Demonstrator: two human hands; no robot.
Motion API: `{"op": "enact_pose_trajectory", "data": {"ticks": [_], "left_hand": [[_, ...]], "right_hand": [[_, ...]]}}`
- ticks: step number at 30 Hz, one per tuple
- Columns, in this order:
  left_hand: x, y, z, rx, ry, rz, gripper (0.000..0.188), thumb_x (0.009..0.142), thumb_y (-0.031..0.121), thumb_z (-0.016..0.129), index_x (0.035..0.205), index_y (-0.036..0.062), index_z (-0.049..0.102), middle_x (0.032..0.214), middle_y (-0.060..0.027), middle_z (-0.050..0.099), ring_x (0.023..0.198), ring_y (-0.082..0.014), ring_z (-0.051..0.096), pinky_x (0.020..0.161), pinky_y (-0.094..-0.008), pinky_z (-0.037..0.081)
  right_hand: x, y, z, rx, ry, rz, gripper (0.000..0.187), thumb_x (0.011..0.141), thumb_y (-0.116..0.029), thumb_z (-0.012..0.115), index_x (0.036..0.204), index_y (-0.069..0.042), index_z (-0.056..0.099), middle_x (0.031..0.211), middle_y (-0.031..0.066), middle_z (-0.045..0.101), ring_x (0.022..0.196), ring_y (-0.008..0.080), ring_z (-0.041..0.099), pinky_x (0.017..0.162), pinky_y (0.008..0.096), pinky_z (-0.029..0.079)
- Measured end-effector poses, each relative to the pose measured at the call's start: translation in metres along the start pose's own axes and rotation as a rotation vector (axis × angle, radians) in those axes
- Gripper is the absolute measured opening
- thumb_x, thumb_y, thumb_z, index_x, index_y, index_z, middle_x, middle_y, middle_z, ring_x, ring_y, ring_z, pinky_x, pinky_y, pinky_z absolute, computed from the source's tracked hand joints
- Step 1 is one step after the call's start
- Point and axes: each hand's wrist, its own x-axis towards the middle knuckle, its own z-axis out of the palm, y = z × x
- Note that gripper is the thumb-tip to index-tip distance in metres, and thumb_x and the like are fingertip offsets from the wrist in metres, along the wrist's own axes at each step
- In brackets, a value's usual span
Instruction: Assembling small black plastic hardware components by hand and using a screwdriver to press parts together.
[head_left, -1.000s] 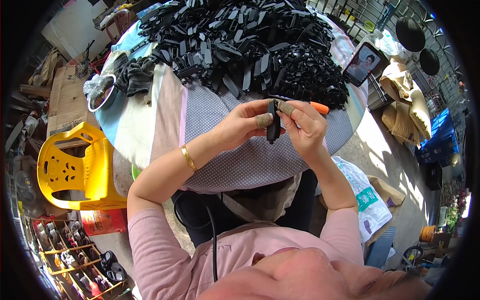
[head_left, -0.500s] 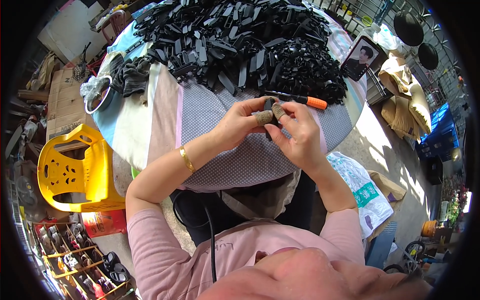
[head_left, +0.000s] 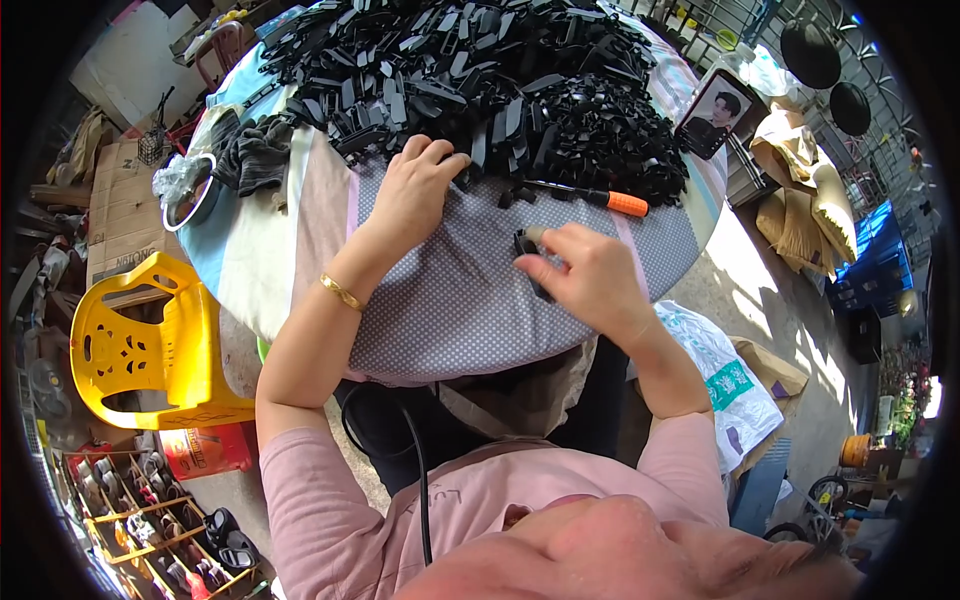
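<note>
A large heap of black plastic pieces (head_left: 430,80), many long and flat, covers the far side of the cloth-covered round table (head_left: 440,320). At its near edge is my left hand (head_left: 412,190), fingers bent and slightly apart by the dark pieces; its fingertips are partly hidden. My right hand (head_left: 590,272) is closed on a black plastic piece (head_left: 521,243) over the dotted cloth, thumb and wrapped finger pinching it. Beyond that hand lies a screwdriver (head_left: 625,204) with an orange and black handle. One small black part (head_left: 516,196) rests near the screwdriver's tip.
A phone (head_left: 716,115) showing a picture stands at the table's right. Dark gloves (head_left: 255,155) and a white-rimmed bowl (head_left: 200,195) lie on the left. A yellow plastic chair (head_left: 190,350) stands left of the table, a white plastic bag (head_left: 720,385) to my right.
My hands have parted. The left hand has moved away from the held piece, up and left to the heap. The right hand has lowered slightly with the black piece.
</note>
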Motion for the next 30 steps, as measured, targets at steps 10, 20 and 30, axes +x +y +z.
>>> {"op": "enact_pose_trajectory", "data": {"ticks": [10, 20, 30], "left_hand": [[0.010, 0.012, -0.009, -0.347, 0.039, -0.090, 0.025, 0.076, 0.005, 0.061, 0.100, 0.0023, 0.056, 0.096, -0.0070, 0.058, 0.093, -0.0242, 0.056, 0.081, -0.0344, 0.045], [0.006, 0.027, -0.014, -1.702, -0.257, -0.725, 0.024, 0.094, 0.022, 0.046, 0.107, 0.0016, 0.050, 0.094, -0.0084, 0.060, 0.085, -0.0175, 0.061, 0.076, -0.0329, 0.053], [-0.002, 0.035, -0.007, -1.766, -0.274, -0.616, 0.035, 0.083, 0.014, 0.064, 0.114, 0.0013, 0.053, 0.099, -0.0057, 0.060, 0.085, -0.0151, 0.061, 0.069, -0.0308, 0.056]], "right_hand": [[0.039, 0.086, -0.026, -0.393, 0.089, 0.175, 0.015, 0.076, -0.015, 0.065, 0.090, -0.010, 0.069, 0.082, 0.0057, 0.061, 0.073, 0.0239, 0.061, 0.067, 0.0329, 0.049], [0.048, 0.097, -0.023, -0.269, 0.282, -0.022, 0.017, 0.081, -0.007, 0.059, 0.097, -0.004, 0.064, 0.081, 0.0096, 0.061, 0.071, 0.0229, 0.061, 0.066, 0.0295, 0.050], [0.052, 0.016, -0.007, 1.052, 0.106, 0.376, 0.017, 0.088, -0.002, 0.052, 0.102, 0.003, 0.060, 0.087, 0.0084, 0.063, 0.081, 0.0194, 0.065, 0.070, 0.0286, 0.056]]}}
